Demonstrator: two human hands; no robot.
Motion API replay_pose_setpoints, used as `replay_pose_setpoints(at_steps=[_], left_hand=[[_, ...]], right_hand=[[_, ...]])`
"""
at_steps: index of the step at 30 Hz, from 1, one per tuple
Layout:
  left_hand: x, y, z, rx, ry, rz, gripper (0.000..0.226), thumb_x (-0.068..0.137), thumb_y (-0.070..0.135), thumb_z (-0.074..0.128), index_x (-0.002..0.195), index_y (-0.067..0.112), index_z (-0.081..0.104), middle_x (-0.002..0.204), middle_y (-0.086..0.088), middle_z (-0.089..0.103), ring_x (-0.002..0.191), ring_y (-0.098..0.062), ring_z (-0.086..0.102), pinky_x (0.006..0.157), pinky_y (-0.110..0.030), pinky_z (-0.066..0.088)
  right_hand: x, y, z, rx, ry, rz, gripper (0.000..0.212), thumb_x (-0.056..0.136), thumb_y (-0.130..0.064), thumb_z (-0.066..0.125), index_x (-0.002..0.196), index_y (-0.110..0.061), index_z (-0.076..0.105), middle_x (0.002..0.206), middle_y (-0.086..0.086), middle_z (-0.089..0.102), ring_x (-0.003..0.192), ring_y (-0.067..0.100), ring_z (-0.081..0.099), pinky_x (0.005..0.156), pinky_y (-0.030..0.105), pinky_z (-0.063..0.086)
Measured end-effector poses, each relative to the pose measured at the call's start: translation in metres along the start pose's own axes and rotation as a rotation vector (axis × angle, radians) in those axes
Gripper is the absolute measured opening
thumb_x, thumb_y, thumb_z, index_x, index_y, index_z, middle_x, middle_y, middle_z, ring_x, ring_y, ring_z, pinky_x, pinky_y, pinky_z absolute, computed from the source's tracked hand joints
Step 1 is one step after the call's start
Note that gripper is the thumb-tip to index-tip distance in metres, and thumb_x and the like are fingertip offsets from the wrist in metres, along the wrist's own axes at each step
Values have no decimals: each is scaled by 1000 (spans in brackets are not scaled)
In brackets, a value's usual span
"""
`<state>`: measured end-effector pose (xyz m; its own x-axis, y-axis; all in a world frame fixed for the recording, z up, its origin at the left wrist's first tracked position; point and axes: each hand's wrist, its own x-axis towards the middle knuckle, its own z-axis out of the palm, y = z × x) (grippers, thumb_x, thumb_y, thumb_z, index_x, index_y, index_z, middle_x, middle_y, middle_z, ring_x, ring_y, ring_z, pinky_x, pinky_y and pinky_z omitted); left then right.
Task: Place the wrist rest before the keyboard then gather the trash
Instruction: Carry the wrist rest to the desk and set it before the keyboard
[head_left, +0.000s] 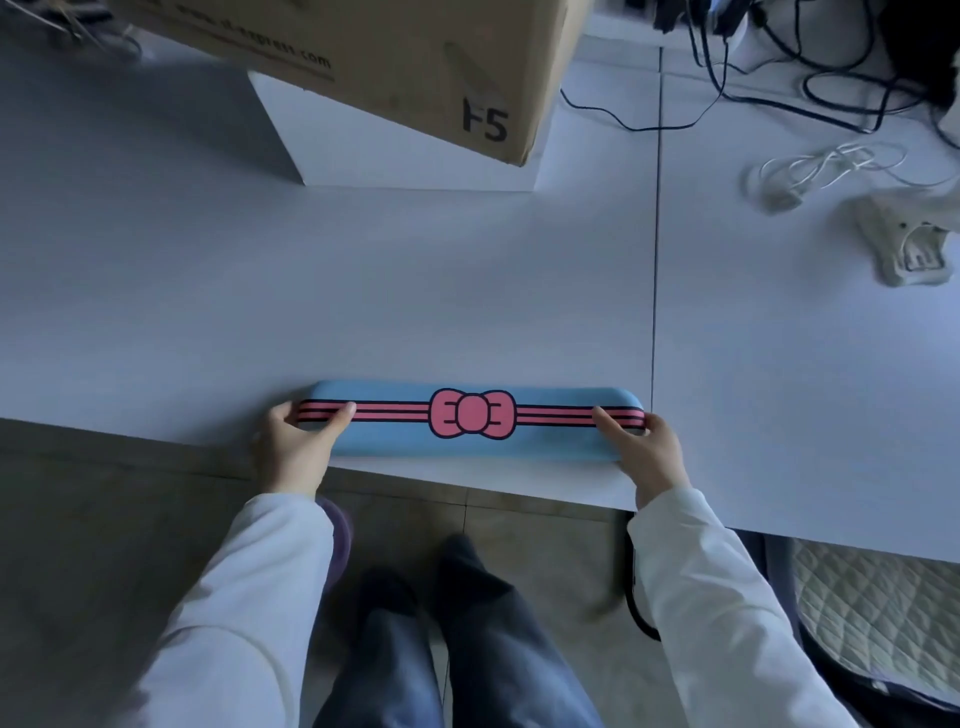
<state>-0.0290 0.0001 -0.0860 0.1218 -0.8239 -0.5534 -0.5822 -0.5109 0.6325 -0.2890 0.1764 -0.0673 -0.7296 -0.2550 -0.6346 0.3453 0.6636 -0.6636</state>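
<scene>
A long blue wrist rest (470, 447) with pink stripes and a pink bow lies on the white table (363, 291), close to its front edge. My left hand (293, 447) grips its left end, thumb on top. My right hand (641, 452) grips its right end the same way. No keyboard and no trash are in view.
A brown cardboard box (395, 62) sits on a white block (410, 145) at the back. Black cables (810, 88), a coiled white cable (826, 166) and a white power strip (909, 244) lie at the right. Below the table edge are my legs and a quilted seat (872, 613).
</scene>
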Motion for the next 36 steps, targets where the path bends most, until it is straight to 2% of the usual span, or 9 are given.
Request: replay_pose_setpoints(at_steps=[2, 7, 10, 17, 20, 25, 27, 30, 36], left_hand=[[1, -3, -2, -27, -19, 13, 51, 66, 39, 76, 104, 13, 54, 116, -14, 63, 106, -30, 59, 90, -37, 44], [-5, -9, -6, -155, -44, 27, 57, 71, 30, 74, 116, 10, 46, 112, -7, 56, 107, -27, 56, 95, -38, 44], [-10, -15, -14, -253, -60, 2, 52, 70, 28, 76, 108, 15, 44, 110, -8, 57, 110, -32, 59, 98, -52, 46], [-24, -46, -64, -510, -43, -96, 46, 74, 20, 72, 105, 19, 39, 92, 3, 55, 107, -31, 59, 98, -54, 47], [-31, -65, -95, -608, -22, -109, 44, 76, 19, 71, 106, 18, 39, 93, 0, 56, 108, -34, 60, 97, -56, 47], [-47, -115, -162, -718, 108, -99, 43, 76, 18, 71, 107, 16, 42, 105, -5, 58, 104, -28, 59, 95, -46, 49], [-52, -139, -192, -746, 175, -92, 39, 75, 18, 71, 102, 17, 43, 99, -2, 58, 96, -21, 58, 83, -39, 50], [-65, -176, -244, -789, 252, -61, 28, 77, 17, 69, 90, 20, 44, 83, 7, 53, 75, -8, 52, 67, -27, 44], [-89, -261, -345, -845, 396, -51, 26, 78, 14, 68, 88, 21, 45, 81, 9, 51, 75, -3, 50, 71, -29, 43]], right_hand=[[-5, -3, 0, 118, -44, 27, 27, 77, -21, 66, 96, -8, 52, 81, 1, 55, 85, 21, 55, 80, 38, 51], [-12, -12, 2, 253, -112, 6, 28, 78, -14, 66, 101, -6, 51, 89, 5, 55, 82, 18, 58, 58, 24, 58], [-18, -17, 5, 245, -125, -49, 26, 78, -14, 66, 99, -7, 52, 88, 3, 55, 82, 16, 58, 60, 23, 58], [-49, -31, 36, 196, -205, -167, 30, 78, -16, 65, 105, -8, 54, 90, 2, 56, 87, 18, 58, 74, 33, 55], [-68, -38, 59, 182, -267, -219, 29, 78, -16, 65, 104, -9, 54, 89, 3, 57, 85, 16, 58, 65, 25, 58], [-120, -35, 111, 124, -408, -299, 18, 78, -16, 65, 95, -12, 57, 90, 3, 58, 85, 15, 60, 65, 24, 58], [-147, -29, 134, 95, -452, -332, 14, 78, -17, 66, 89, -17, 59, 90, 4, 59, 84, 15, 60, 67, 26, 59], [-193, -15, 171, 20, -494, -391, 23, 77, -21, 67, 98, -15, 59, 95, 5, 59, 88, 18, 60, 69, 30, 57], [-295, 16, 247, -29, -620, -459, 25, 79, -18, 65, 101, -10, 58, 88, 5, 58, 82, 16, 58, 53, 16, 54]])
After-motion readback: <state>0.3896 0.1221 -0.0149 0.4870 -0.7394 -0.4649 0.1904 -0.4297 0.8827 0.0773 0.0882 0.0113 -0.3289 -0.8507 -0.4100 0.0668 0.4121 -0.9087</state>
